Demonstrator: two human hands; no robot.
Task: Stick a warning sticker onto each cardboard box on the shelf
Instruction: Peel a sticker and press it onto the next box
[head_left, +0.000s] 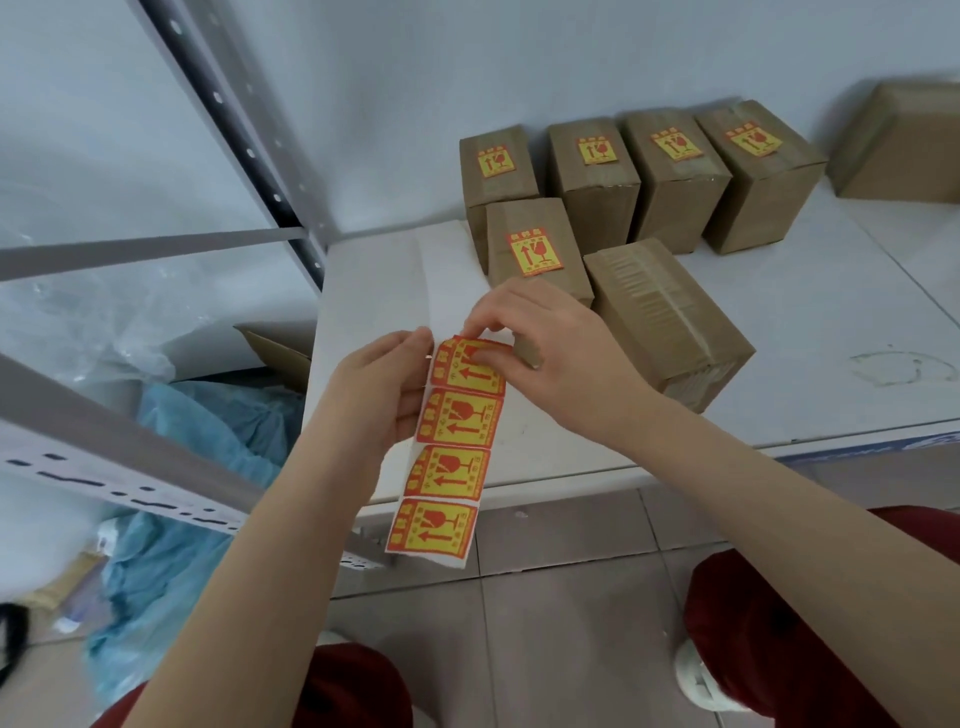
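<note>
**Peeling the next warning sticker from the strip**

The white shelf (810, 332) is filling the right half of the frame. Five labelled boxes (592, 171) are standing in the upper middle. A bare box (670, 317) is lying at centre right, and a far box (898, 145) in the upper right corner is also showing no label. The sticker strip (447, 457) is hanging at centre frame, in front of the shelf edge.

For a clean peel, I judge, the backing is best bent sharply away while the top sticker (467, 371) is being drawn off slowly and flat, so the glue is not folding onto itself.

The left hand (379, 389) is gripping the strip's upper left edge, fingers curled close around it. The right hand (545, 343) is pinching the top sticker's upper edge, fingertips together and thumb on the printed face. Whether the corner is lifting yet is hard to tell.
</note>
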